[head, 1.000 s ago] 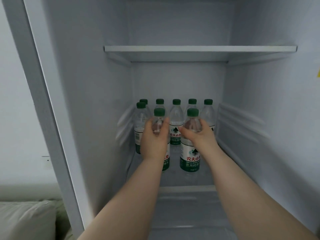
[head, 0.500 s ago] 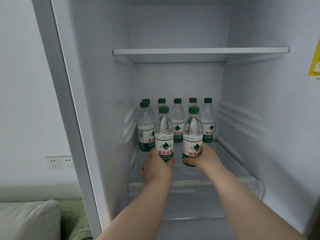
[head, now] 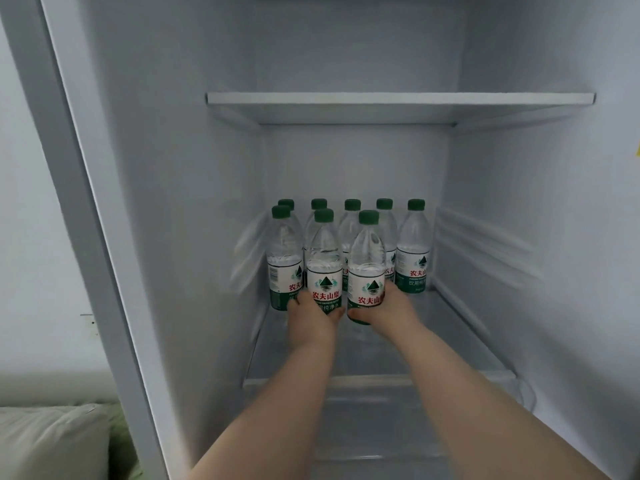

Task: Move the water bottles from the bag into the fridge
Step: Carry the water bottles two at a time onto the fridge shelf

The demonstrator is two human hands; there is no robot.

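Inside the open fridge, several clear water bottles with green caps stand on the glass shelf [head: 464,341]. My left hand [head: 313,318] grips the base of one front bottle [head: 323,258]. My right hand [head: 389,310] grips the base of the bottle beside it [head: 367,261]. Both bottles are upright, in front of a back row of bottles [head: 414,247], with another bottle [head: 284,258] at the far left. The bag is out of view.
An upper shelf [head: 398,98] spans the fridge above the bottles. The shelf's right half in front of the back row is bare. Fridge walls close in left and right. A cushion [head: 52,441] lies at the lower left, outside the fridge.
My hands slid down from the bottles' upper bodies to their bases one second ago, and have since stayed there, with the two bottles pushed slightly deeper onto the shelf.
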